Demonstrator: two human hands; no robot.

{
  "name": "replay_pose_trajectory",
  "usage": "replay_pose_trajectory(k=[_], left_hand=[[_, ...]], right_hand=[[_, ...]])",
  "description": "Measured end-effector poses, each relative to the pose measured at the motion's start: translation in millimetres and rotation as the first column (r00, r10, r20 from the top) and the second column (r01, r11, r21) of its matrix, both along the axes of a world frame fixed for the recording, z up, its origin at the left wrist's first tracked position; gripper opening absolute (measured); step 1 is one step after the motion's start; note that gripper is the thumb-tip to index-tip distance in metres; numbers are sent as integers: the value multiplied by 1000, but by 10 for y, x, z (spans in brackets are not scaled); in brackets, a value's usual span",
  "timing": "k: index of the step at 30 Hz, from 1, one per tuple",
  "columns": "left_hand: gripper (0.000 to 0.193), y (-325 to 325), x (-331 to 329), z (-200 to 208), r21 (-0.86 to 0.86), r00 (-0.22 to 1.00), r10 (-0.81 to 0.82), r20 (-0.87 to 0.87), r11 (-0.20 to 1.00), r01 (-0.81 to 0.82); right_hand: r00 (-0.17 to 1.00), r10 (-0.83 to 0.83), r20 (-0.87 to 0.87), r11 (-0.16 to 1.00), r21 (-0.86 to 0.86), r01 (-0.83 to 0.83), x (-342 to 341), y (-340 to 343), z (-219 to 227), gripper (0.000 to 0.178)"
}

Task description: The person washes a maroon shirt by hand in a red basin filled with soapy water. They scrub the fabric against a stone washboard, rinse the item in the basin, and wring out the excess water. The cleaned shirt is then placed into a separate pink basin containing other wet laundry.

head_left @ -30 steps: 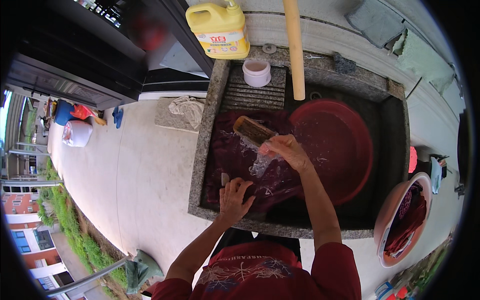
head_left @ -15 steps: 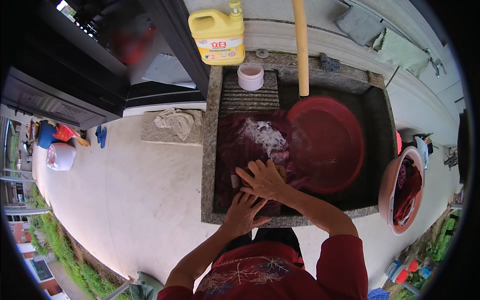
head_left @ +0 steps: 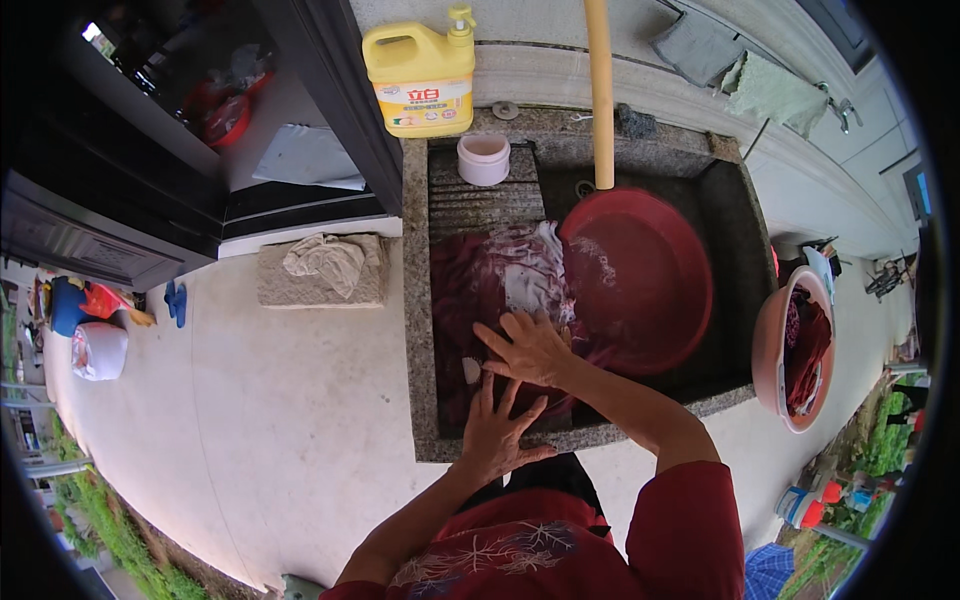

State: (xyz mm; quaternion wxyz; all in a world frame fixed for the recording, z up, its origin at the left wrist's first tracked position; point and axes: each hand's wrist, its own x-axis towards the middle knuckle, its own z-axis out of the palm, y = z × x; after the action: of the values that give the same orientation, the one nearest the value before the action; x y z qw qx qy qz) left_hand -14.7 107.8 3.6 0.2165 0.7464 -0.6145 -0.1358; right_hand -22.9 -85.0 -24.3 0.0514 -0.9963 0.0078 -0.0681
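Dark red wet cloth (head_left: pixel 455 270) lies over the ribbed washboard side of a stone sink (head_left: pixel 424 400). A white, foamy patterned part (head_left: pixel 530 275) shows at its far right. My right hand (head_left: pixel 530 350) presses on the cloth with fingers spread. A small pale, ridged thing (head_left: pixel 472 370) shows by its fingers; its kind is unclear, and whatever lies beneath the palm is hidden. Just nearer, my left hand (head_left: pixel 495 430) lies with fingers apart on the cloth at the sink's front edge. Touching the cloth's right side is a red basin (head_left: pixel 650 290) of water.
A pale pink tub (head_left: pixel 484 165) stands on the washboard, with a yellow pump jug (head_left: pixel 420 85) behind. A tan pipe (head_left: pixel 600 110) comes down over the basin. Right of the sink stands a pink basket (head_left: pixel 768 350) of clothes. At left, a rag (head_left: pixel 330 262) lies on a stone block (head_left: pixel 290 285).
The white patterned part of the cloth is now spread out where a foamy patch lay on dark red. My right hand stays on the cloth; my left fingers have spread wider. The view has shifted slightly.
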Motion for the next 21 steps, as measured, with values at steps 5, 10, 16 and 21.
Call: replay_pose_trajectory(k=[5, 10, 16, 21], left_hand=[[80, -38, -70, -2, 2, 999, -38, 17, 999, 38], [79, 60, 18, -78, 30, 999, 28, 22, 999, -29], [81, -62, -73, 47, 57, 999, -18, -27, 998, 20], [80, 25, 24, 13, 81, 999, 33, -24, 996, -31]], right_hand=[[942, -333, 34, 937, -98, 335, 498, -654, -204, 50], [993, 84, -77, 996, 47, -80, 5, 205, 95, 50], [967, -251, 44, 960, -118, 255, 533, -656, -165, 47], [994, -104, -27, 994, 16, 104, 397, -181, -56, 50]])
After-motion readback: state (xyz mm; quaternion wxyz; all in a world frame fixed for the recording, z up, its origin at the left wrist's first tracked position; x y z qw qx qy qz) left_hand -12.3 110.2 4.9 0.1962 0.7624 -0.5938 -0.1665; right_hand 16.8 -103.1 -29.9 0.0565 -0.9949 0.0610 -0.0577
